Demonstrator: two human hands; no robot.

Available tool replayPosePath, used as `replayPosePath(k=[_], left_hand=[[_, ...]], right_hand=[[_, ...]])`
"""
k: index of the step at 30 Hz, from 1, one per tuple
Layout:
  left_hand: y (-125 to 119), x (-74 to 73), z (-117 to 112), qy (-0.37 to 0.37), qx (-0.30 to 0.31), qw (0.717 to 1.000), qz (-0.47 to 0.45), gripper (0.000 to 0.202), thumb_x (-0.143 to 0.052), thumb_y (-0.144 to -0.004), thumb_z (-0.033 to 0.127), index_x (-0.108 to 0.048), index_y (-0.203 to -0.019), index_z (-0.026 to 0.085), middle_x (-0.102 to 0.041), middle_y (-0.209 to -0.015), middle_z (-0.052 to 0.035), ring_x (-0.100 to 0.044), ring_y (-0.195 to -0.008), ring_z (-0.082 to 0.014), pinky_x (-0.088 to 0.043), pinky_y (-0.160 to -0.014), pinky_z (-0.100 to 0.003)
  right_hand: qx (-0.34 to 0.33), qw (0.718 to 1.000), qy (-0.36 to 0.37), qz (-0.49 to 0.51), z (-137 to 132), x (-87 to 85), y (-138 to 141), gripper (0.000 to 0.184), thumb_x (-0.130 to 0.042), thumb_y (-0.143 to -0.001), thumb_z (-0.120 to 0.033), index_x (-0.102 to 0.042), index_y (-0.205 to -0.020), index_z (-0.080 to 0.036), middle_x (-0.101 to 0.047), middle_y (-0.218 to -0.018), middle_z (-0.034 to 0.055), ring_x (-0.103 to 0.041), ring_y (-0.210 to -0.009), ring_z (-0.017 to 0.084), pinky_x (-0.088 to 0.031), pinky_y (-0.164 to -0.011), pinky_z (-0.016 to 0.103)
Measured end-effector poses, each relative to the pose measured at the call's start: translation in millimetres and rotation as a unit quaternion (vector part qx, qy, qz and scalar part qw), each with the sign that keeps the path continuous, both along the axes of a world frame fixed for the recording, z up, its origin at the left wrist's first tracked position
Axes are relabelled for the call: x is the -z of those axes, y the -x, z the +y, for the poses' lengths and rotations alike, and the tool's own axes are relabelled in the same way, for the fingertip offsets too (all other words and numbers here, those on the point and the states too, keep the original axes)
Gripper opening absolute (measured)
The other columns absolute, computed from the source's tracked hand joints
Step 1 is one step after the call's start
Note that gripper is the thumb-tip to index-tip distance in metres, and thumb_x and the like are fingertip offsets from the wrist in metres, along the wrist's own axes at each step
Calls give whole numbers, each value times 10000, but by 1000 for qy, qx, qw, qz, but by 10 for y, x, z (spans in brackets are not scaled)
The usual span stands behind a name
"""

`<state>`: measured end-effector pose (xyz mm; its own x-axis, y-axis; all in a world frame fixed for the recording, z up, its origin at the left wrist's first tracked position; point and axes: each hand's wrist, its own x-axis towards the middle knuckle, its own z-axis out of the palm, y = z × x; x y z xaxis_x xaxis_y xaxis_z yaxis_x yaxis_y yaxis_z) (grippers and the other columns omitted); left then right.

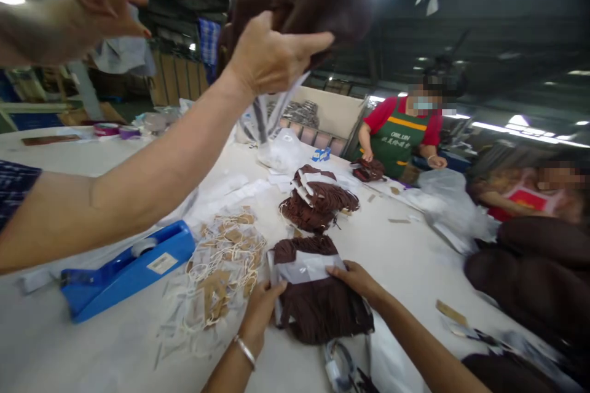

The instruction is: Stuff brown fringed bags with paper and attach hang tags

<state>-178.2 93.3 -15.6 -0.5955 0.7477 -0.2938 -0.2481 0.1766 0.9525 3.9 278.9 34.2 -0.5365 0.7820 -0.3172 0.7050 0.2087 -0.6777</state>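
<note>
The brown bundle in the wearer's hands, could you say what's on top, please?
A whitish strip lies across the brown bundle; whatever is directly beneath the strip is covered.

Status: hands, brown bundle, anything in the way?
Left hand and right hand holding fringed brown bundle by opposite sides. Pale band across bundle. Tags piled just left; coworker's arm extends across upper left, not touching bundle.

The head view looks down across the table (396, 249).
</note>
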Motion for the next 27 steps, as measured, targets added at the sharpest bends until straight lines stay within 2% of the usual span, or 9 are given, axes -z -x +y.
replayPosePath(k=[3, 5, 7, 10, 14, 17, 20, 23, 27], left_hand=[[-20, -31, -188, -46, 39, 998, -4, 379, -689, -690, 514, -673, -871, 182, -719, -803, -47, -690, -784, -234, -540, -677, -323], [-106, -70, -264, -52, 28, 998, 28, 325, -688, -749, 461, -675, -953, 209, -716, -849, -37, -686, -822, -233, -555, -728, -358], [-255, -159, -248, -36, -4, 996, 86, 300, -651, -837, 425, -649, -1046, 209, -696, -956, -47, -667, -883, -225, -556, -775, -390], [-530, -411, -65, -26, -20, 988, 150, 326, -602, -906, 384, -589, -1172, 196, -617, -1165, -78, -616, -1001, -220, -546, -821, -407], [-914, -887, 352, -26, 20, 975, 221, 342, -618, -899, 360, -571, -1204, 214, -590, -1213, -80, -597, -1055, -233, -541, -839, -414], [-1241, -1226, 747, -28, 92, 953, 287, 322, -581, -909, 426, -572, -1191, 269, -594, -1229, -79, -592, -1027, -218, -570, -785, -423], [-1607, -1456, 1079, -30, 179, 920, 346, 232, -637, -881, 405, -640, -1056, 254, -672, -1117, -71, -636, -991, -235, -581, -751, -439], [-2022, -1527, 1161, -34, 248, 885, 393, 273, -810, -653, 448, -695, -858, 309, -727, -1026, -21, -685, -965, -302, -591, -615, -471], [-2619, -1394, 955, -39, 282, 846, 452, 387, -790, -554, 511, -706, -912, 390, -720, -1094, 36, -640, -1101, -334, -605, -615, -495]], right_hand=[[-3, 994, -100, 52, -370, -216, -67, 413, -589, -810, -557, -629, -943, -168, -708, -901, 43, -643, -859, 221, -476, -732, 292], [3, 980, -195, 47, -689, -373, -114, 347, -601, -811, -528, -602, -886, -189, -677, -809, 20, -621, -788, 214, -458, -700, 294], [5, 959, -277, 59, -1033, -505, -174, 285, -604, -826, -482, -582, -897, -206, -659, -809, 20, -612, -775, 218, -457, -686, 301], [-22, 917, -380, 116, -1514, -601, -283, 203, -594, -852, -373, -561, -991, -228, -651, -904, 45, -619, -829, 224, -491, -701, 312], [-80, 855, -490, 150, -1996, -504, -428, 173, -579, -856, -310, -533, -1005, -234, -641, -841, 47, -633, -751, 230, -536, -644, 329], [-69, 807, -564, 159, -2280, -312, -545, 269, -553, -868, -362, -520, -1100, -229, -676, -888, 91, -668, -792, 283, -573, -651, 381], [-69, 796, -582, 154, -2501, -149, -653, 331, -512, -871, -363, -503, -1176, -235, -698, -953, 108, -688, -849, 307, -594, -669, 401], [-100, 806, -562, 157, -2597, -86, -720, 330, -530, -848, -343, -532, -1157, -225, -709, -972, 96, -696, -875, 294, -604, -709, 379], [-111, 797, -564, 183, -2602, -103, -798, 318, -541, -860, -303, -591, -1168, -246, -722, -958, 72, -702, -841, 266, -604, -691, 345]])
